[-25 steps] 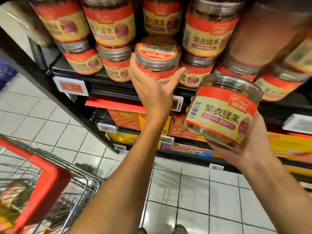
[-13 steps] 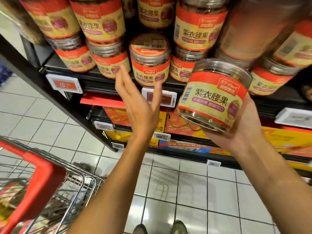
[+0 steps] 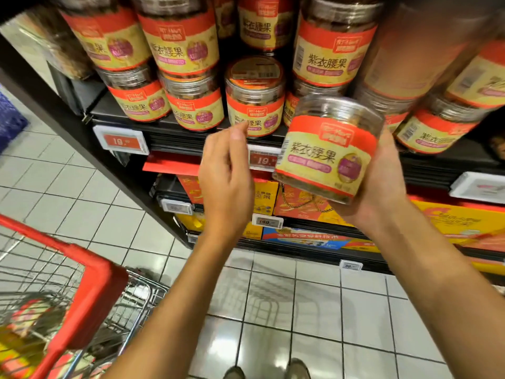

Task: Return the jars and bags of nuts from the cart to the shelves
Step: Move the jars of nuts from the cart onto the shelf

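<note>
I am gripping a nut jar (image 3: 328, 151) in my right hand (image 3: 382, 181), my left hand (image 3: 226, 181) hovering loosely curled and empty by the shelf (image 3: 175, 138) front edge; the next move, I judge, is stacking it on the unstacked jar (image 3: 255, 97).

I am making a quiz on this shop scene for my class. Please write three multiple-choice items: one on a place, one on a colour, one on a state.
1. Where is the shopping cart? A) lower left B) upper right C) centre
2. What colour is the band atop the label of the held cashew jar? A) blue B) red C) green
3. What does the left hand hold? A) a jar B) the cart C) nothing
Answers: A, its rim fills the lower-left corner; B, red runs above the yellow label; C, its fingers are empty, and the right hand grips the jar.
</note>
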Demonstrator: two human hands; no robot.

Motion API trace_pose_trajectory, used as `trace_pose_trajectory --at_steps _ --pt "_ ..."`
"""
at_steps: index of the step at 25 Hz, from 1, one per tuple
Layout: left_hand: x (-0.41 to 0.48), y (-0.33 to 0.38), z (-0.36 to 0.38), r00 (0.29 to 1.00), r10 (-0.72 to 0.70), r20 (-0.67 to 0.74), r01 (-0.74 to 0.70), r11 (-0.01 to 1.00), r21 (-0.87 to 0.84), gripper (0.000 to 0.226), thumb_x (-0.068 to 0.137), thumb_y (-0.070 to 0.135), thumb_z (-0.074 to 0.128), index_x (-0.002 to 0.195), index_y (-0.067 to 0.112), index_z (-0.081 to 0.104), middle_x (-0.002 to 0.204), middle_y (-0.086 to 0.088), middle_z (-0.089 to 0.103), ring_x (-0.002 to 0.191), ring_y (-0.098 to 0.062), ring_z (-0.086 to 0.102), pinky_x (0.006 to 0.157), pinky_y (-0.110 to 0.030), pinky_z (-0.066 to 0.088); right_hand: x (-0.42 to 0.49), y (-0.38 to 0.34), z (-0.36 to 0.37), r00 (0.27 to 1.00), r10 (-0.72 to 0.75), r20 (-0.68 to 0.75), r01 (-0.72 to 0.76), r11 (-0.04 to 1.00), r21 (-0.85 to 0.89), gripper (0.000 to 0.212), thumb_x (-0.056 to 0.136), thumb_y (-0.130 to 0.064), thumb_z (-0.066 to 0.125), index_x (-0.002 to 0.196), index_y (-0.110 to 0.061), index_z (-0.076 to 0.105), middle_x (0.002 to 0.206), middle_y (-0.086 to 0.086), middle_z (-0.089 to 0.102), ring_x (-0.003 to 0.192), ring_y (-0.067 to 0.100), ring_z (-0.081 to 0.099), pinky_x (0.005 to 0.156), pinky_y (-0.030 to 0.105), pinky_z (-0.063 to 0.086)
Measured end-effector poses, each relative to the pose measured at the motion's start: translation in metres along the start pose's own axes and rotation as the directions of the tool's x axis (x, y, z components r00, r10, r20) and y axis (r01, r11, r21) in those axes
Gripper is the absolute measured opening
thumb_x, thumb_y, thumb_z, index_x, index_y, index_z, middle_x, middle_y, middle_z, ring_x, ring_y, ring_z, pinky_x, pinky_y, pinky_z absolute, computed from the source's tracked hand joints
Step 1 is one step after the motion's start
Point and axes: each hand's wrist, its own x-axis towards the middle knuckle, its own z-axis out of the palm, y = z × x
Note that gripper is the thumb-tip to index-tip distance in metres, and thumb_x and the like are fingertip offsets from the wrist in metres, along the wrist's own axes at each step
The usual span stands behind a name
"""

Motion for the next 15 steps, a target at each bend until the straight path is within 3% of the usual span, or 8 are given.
trace_pose_trajectory --at_steps 2,4,6,8,9,10,12,15 --pt "0.005 0.027 -0.010 0.947 -0.120 0.299 0.208 0.936 -0.284 0.042 0.094 0.047 0.033 0.107 0.022 0.064 0.098 0.005 0.072 0.095 -0.007 0.067 0.080 -0.021 0.052 0.002 0.002 0.014 0.998 -0.041 -0.046 0.036 0.993 -0.113 0.060 0.093 -0.063 0.024 0.114 -0.024 0.065 0.102 0.005 0.073 0.093 0.024 0.070 0.083 0.048 0.056" --pt "0.008 0.044 -0.010 0.902 -0.095 0.422 0.187 0.965 -0.182 0.057 0.081 0.059 0.049 0.120 0.018 0.056 0.109 0.002 0.069 0.102 -0.010 0.065 0.087 -0.030 0.054 0.001 0.005 0.031 0.994 -0.109 -0.022 0.102 0.975 -0.199 0.062 0.092 -0.064 0.024 0.116 -0.023 0.063 0.107 0.005 0.072 0.096 0.023 0.069 0.088 0.045 0.054" --pt "0.009 0.052 -0.004 0.950 -0.087 0.298 0.089 0.996 0.008 0.084 0.063 0.056 0.072 0.131 0.016 0.043 0.117 0.001 0.062 0.106 -0.012 0.061 0.094 -0.039 0.050 0.000 0.001 0.044 0.988 -0.115 0.106 0.138 0.960 -0.246 0.067 0.092 -0.064 0.019 0.117 -0.020 0.063 0.106 0.004 0.073 0.095 0.019 0.070 0.083 0.036 0.057" --pt "0.014 0.048 -0.001 0.987 -0.089 0.136 0.093 0.995 -0.026 0.090 0.057 0.044 0.080 0.131 0.011 0.041 0.117 -0.001 0.062 0.106 -0.014 0.062 0.094 -0.040 0.050 -0.002 -0.007 0.053 0.958 -0.107 0.264 0.177 0.950 -0.257 0.077 0.092 -0.063 0.009 0.124 -0.014 0.058 0.111 0.004 0.071 0.101 0.014 0.067 0.083 0.028 0.055" --pt "0.018 0.046 -0.001 0.994 -0.075 0.084 0.081 0.994 -0.072 0.089 0.058 0.043 0.081 0.130 0.009 0.042 0.116 -0.002 0.062 0.105 -0.015 0.062 0.093 -0.040 0.051 -0.004 -0.010 0.054 0.944 -0.150 0.295 0.232 0.936 -0.267 0.078 0.093 -0.062 0.006 0.128 -0.012 0.055 0.119 0.005 0.067 0.109 0.013 0.063 0.091 0.026 0.051" --pt "0.021 0.045 -0.002 0.999 -0.036 0.032 0.039 0.994 -0.104 0.089 0.059 0.044 0.079 0.130 0.007 0.042 0.115 -0.002 0.062 0.105 -0.015 0.062 0.093 -0.039 0.051 -0.005 -0.010 0.052 0.927 -0.238 0.290 0.323 0.899 -0.294 0.074 0.095 -0.058 0.007 0.129 -0.012 0.053 0.126 0.004 0.063 0.115 0.010 0.059 0.099 0.025 0.046" --pt "0.030 0.045 -0.001 0.994 0.089 -0.069 -0.095 0.991 -0.098 0.091 0.063 0.046 0.075 0.133 0.003 0.036 0.121 -0.003 0.056 0.112 -0.013 0.058 0.098 -0.034 0.047 -0.011 -0.001 0.042 0.858 -0.476 0.196 0.513 0.761 -0.397 0.057 0.095 -0.050 0.018 0.114 -0.018 0.062 0.118 -0.001 0.066 0.109 0.006 0.061 0.097 0.024 0.046" --pt "0.050 0.045 0.008 0.966 0.230 -0.115 -0.227 0.973 0.036 0.099 0.067 0.044 0.077 0.137 -0.005 0.027 0.134 -0.015 0.045 0.126 -0.023 0.046 0.106 -0.038 0.039 -0.015 0.018 0.031 0.832 -0.483 0.273 0.555 0.728 -0.403 0.047 0.090 -0.045 0.023 0.104 -0.024 0.063 0.113 -0.003 0.068 0.109 0.006 0.061 0.097 0.026 0.046"
